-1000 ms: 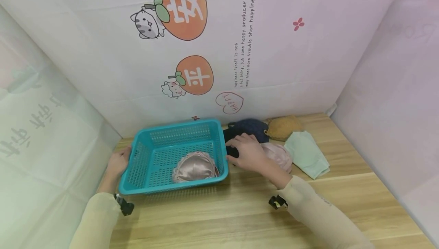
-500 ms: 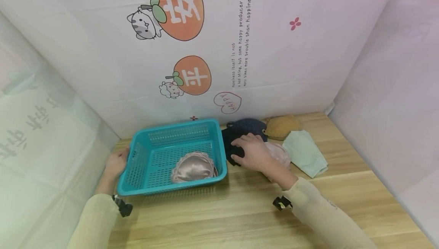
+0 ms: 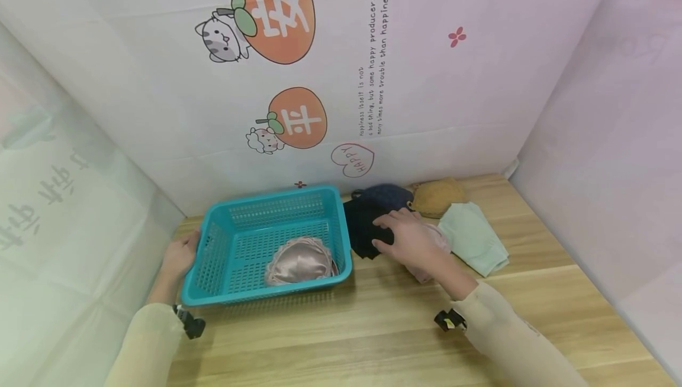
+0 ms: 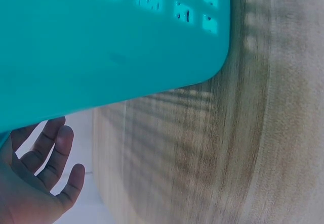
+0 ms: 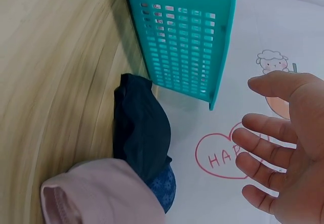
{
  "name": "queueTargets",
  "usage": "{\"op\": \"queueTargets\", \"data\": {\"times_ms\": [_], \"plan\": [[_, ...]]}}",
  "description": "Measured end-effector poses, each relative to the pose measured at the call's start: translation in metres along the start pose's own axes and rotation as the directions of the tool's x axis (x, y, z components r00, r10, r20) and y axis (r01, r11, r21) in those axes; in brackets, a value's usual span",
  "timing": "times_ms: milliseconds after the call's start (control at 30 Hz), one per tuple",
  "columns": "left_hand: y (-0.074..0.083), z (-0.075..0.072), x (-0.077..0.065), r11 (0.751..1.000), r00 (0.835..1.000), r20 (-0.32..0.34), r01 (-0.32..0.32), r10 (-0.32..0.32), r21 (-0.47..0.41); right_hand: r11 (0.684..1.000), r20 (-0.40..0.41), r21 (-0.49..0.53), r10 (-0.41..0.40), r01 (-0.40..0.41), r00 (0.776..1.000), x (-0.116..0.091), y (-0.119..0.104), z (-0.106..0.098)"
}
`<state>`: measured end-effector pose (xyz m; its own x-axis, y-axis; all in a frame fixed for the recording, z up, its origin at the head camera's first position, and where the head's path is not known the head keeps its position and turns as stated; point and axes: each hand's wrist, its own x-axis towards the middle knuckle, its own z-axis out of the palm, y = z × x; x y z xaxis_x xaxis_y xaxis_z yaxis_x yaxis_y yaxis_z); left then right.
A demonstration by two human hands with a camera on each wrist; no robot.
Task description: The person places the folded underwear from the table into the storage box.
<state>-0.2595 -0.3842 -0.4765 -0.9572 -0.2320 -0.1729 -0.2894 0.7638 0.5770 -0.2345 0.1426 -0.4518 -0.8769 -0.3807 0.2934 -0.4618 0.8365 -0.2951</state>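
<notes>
A turquoise plastic basket stands at the back left of the table, with a folded satin bra trimmed in lace lying inside it. My left hand holds the basket's left rim; in the left wrist view its fingers reach beneath the rim, and the thumb is hidden. To the right of the basket, my right hand hovers with spread fingers and nothing in them. Below it lie a black folded garment and a pale pink garment, which the hand partly covers in the head view.
Behind the black garment sits a navy lace bra, beside a mustard bra. A mint-green folded cloth lies at the right. A white printed sheet rises along the back of the wooden table.
My right hand has drawn away from the basket's right rim, moving right over the garments and uncovering more of the black one. The left hand stays at the basket's left rim.
</notes>
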Motion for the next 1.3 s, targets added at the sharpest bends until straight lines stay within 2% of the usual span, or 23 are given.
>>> {"op": "queueTargets", "data": {"times_ms": [367,733,1067,1300], "plan": [[0.001,0.001,0.0,1.0,1.0,-0.011,0.01,-0.01,0.004,0.998,0.002,-0.036,0.041,-0.041,0.999,-0.01,0.014,-0.002],[0.0,0.0,0.001,1.0,1.0,0.01,0.022,-0.022,-0.007,0.999,-0.081,-0.045,0.018,-0.022,0.997,-0.021,0.037,0.0],[-0.001,-0.001,0.0,1.0,1.0,0.002,0.005,-0.005,0.011,0.996,-0.045,0.004,0.09,-0.09,0.995,-0.028,0.048,-0.004],[-0.001,0.0,0.0,1.0,1.0,-0.002,-0.001,0.001,-0.003,0.994,-0.06,-0.018,0.109,-0.11,0.992,-0.031,0.058,0.0]]}}
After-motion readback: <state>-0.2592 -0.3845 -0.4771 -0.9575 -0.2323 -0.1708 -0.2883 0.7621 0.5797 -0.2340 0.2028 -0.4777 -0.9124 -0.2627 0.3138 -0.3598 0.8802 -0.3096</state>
